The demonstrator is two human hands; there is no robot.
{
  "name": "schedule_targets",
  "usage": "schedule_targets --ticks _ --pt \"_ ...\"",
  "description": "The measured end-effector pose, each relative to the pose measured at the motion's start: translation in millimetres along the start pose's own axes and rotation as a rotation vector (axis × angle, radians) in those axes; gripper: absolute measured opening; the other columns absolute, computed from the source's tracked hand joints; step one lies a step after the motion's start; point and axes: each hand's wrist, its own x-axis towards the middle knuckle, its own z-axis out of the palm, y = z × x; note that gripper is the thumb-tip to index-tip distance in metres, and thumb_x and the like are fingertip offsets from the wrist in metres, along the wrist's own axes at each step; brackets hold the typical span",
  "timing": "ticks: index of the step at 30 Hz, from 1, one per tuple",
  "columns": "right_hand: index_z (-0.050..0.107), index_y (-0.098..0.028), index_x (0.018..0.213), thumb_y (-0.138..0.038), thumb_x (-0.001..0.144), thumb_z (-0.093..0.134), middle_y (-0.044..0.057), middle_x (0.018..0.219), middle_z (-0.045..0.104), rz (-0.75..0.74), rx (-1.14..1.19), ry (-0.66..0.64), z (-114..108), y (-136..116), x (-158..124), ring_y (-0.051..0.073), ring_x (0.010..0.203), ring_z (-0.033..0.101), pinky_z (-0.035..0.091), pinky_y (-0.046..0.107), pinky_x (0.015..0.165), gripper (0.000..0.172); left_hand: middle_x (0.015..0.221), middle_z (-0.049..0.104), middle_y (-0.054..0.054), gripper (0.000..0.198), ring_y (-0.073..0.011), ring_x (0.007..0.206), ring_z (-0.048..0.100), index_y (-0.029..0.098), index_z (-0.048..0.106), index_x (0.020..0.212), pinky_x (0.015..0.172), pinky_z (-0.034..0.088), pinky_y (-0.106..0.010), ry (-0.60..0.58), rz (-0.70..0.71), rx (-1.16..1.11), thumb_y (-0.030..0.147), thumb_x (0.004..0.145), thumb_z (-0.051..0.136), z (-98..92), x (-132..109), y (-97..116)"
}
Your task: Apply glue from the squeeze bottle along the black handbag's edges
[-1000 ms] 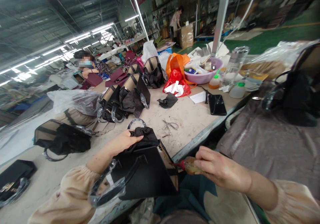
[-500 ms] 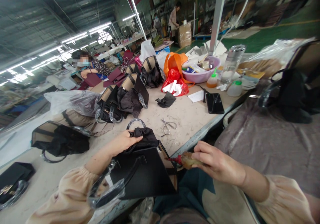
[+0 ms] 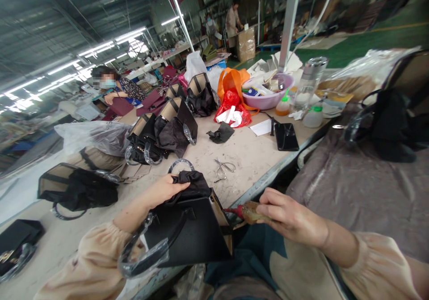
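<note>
Left hand (image 3: 164,189) clamped on the black cloth (image 3: 192,184) atop the handbag (image 3: 194,228) to steady it at the table (image 3: 254,157) edge, right hand (image 3: 290,219) closed around a brush (image 3: 246,212) aimed at its open side.

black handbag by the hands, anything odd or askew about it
The black handbag hangs partly over the table edge, tipped toward the lap, steadied by the left hand. Its handle is wrapped in clear plastic. The right hand holds a brush at its side. Nothing looks damaged.
</note>
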Motion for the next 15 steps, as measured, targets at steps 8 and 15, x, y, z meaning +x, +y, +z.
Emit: schedule_targets --ticks 8,15 --pt "0.058 -0.014 0.103 -0.014 0.094 0.053 0.007 0.089 0.051 -0.003 0.031 0.017 5 -7 -1 0.016 0.079 0.045 0.043 0.027 0.068 0.01 0.055 0.049 0.003 0.041 -0.0079 0.042 0.033 0.016 0.062 0.078 0.04 0.021 -0.023 0.005 0.017 -0.021 0.055 0.066 0.07 -1.9 4 -5" --pt "0.059 -0.014 0.102 -0.017 0.095 0.053 0.008 0.09 0.052 0.042 0.034 -0.004 16 4 0 0.016 0.08 0.047 0.044 0.027 0.07 0.009 0.05 0.043 0.006 0.045 -0.0081 0.04 0.032 0.017 0.063 0.084 0.04 0.017 -0.023 0.0 -0.039 -0.041 0.057 0.066 0.07 -3.7 8 -16"
